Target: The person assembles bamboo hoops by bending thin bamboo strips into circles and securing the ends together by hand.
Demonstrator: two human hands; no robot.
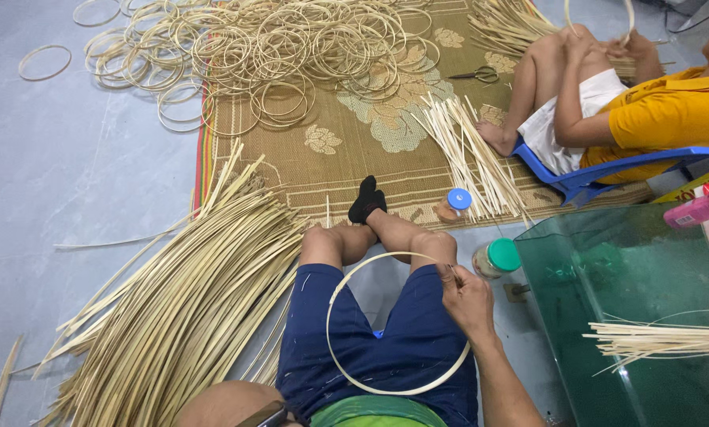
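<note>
The right hand [465,299] pinched the pale round bamboo-strip hoop [346,372] at its upper right; the left hand was out of sight; a green-lidded jar [496,258] stood just beyond

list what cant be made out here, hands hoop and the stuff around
Head view only.
- Left hand: out of sight, apparently below the bottom edge behind the forearm with a watch.
- Right hand: grips the hoop, but its fingers hide the hoop ends, so any joint is unseen.
- Co-worker: cut by the right edge; hands blurred.
- Scissors: too small for detail.
- Strip pile: runs off the bottom edge.
</note>
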